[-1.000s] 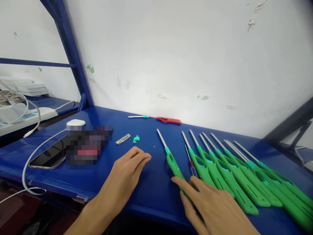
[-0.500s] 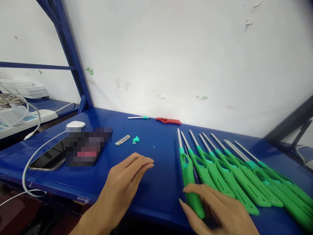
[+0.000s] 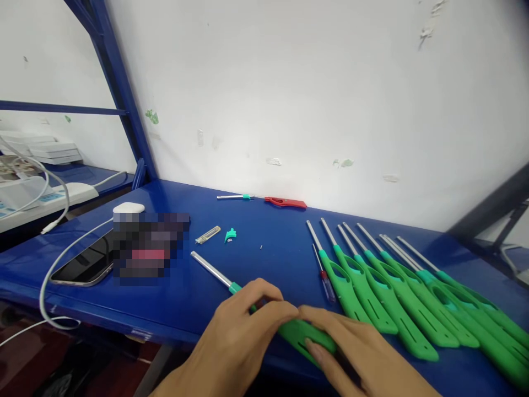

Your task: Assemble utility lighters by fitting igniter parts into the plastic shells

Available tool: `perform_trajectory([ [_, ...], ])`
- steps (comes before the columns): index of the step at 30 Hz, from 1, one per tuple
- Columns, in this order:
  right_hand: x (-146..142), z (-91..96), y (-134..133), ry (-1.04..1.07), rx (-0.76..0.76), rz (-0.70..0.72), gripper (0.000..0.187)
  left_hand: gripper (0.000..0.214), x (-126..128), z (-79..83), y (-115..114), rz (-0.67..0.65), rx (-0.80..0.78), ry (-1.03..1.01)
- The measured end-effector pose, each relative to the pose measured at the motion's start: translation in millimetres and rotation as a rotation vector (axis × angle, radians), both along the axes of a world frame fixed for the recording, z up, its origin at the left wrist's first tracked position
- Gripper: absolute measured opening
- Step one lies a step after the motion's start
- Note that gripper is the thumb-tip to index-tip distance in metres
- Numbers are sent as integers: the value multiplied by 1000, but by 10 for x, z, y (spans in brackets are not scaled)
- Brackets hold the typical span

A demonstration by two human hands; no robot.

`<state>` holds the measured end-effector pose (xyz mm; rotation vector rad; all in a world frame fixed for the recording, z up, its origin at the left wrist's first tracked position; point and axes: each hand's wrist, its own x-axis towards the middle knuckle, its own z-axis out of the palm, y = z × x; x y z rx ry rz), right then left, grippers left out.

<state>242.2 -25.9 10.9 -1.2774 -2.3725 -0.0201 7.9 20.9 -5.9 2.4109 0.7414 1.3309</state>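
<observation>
A green long-nosed lighter (image 3: 303,335) with a silver tube lies near the front edge of the blue table (image 3: 268,259), its tube pointing up and left. My left hand (image 3: 243,342) grips it around the neck where the tube meets the handle. My right hand (image 3: 359,358) holds the green handle end, fingers curled over it. To the right, several more green lighters (image 3: 388,298) lie side by side in a row. A small red-handled screwdriver (image 3: 324,275) rests just left of that row.
A red lighter (image 3: 285,203) lies by the wall. A small metal piece (image 3: 207,235) and a teal plastic part (image 3: 230,235) sit mid-table. At left are a phone (image 3: 85,264) with a white cable, a white earbud case (image 3: 128,208) and a blurred dark object.
The leftmost green lighter left the row and now lies turned with its tube pointing left. My left hand moved right from the bare table onto it; my right hand closed on its handle.
</observation>
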Motion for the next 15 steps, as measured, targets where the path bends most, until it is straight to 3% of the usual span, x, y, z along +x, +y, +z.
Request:
perform_trajectory([
  [3,63,-17,64,-42,11,-72,39,23,98,-85,77,-25,-83,29],
  [6,147,8,174,-44,-73,-72,31,22,122,-118,113,-36,-121,25],
  [15,137,-35,259,-132,-59,13,33,30,152,-92,75,33,61,116],
])
